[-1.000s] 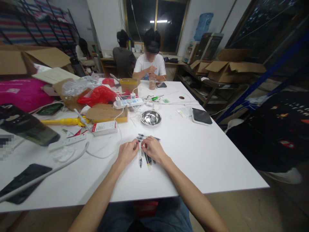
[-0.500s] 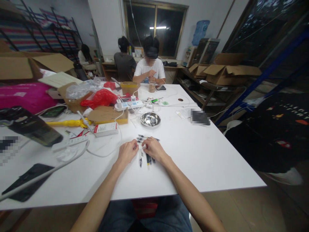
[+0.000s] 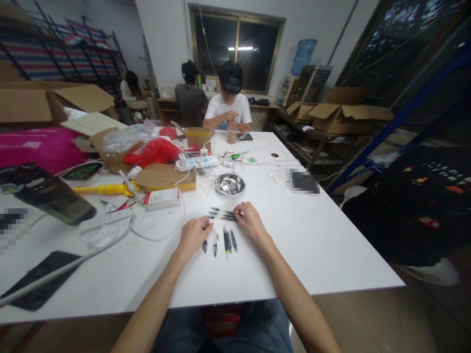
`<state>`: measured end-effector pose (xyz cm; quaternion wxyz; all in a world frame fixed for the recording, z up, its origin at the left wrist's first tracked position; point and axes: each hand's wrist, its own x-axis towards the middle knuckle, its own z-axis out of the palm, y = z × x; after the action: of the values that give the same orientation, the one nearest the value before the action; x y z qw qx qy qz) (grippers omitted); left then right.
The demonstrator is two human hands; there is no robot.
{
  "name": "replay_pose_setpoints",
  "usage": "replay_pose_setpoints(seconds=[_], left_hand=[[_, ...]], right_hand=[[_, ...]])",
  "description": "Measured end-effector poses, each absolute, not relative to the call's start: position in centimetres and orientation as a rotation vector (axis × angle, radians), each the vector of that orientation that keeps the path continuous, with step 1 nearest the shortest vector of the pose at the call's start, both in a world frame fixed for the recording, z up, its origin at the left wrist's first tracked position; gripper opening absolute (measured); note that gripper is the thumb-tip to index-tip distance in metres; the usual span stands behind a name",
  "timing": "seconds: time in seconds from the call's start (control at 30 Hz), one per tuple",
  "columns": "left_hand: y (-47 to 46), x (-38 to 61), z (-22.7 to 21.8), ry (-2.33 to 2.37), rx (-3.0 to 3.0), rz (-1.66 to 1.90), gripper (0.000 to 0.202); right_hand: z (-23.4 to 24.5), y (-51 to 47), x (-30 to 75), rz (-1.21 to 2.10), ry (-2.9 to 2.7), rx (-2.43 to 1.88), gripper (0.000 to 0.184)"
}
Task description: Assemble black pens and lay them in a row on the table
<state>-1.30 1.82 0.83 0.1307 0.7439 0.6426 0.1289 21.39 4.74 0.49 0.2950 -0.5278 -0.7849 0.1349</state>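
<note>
Several dark pens and pen parts (image 3: 225,240) lie side by side on the white table (image 3: 312,245) in front of me. A second bunch of pens (image 3: 221,214) lies crosswise just beyond them. My right hand (image 3: 250,220) rests at the right end of that far bunch, fingers curled and pinching a pen tip. My left hand (image 3: 194,234) lies loosely curled on the table to the left, its fingertips beside a small dark pen part (image 3: 204,245).
A steel bowl (image 3: 229,183) sits past the pens. To the left are a power strip (image 3: 105,218), a white box (image 3: 161,198), a cardboard box (image 3: 165,177) and a red bag (image 3: 152,151). Another person sits at the far end. A phone (image 3: 39,279) lies at near left.
My right hand has moved away from the near row of pens and reached forward to the crosswise bunch. My left hand has stayed almost still. The near pens now lie uncovered.
</note>
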Motion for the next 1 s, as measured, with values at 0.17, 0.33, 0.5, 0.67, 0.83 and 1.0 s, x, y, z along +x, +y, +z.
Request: replay_pose_setpoints(seconds=[0.17,0.33,0.5,0.67,0.83,1.0], left_hand=[[1.6,-1.3,1.0,1.840,2.189,0.380,0.022],[1.7,-1.2,1.0,1.834,2.166,0.386,0.018],[1.6,-1.1,1.2,1.784,2.167,0.378,0.019],[1.4,-0.9,1.3,1.758,2.177,0.476,0.026],[1.4,-0.9,1.0,1.735,2.163,0.690,0.029],[2.1,-0.1,2.4,1.471,2.329,0.936,0.024]], right_hand=[[0.5,4.7,21.7,0.340,-2.082,-1.414,0.010],[1.0,4.5,21.4,0.398,-2.127,-1.425,0.007],[0.8,4.5,21.5,0.425,-2.157,-1.406,0.007],[0.0,4.8,21.4,0.421,-2.176,-1.385,0.006],[-0.3,4.8,21.2,0.417,-2.169,-1.383,0.008],[-0.2,4.7,21.2,0.404,-2.169,-1.339,0.015]])
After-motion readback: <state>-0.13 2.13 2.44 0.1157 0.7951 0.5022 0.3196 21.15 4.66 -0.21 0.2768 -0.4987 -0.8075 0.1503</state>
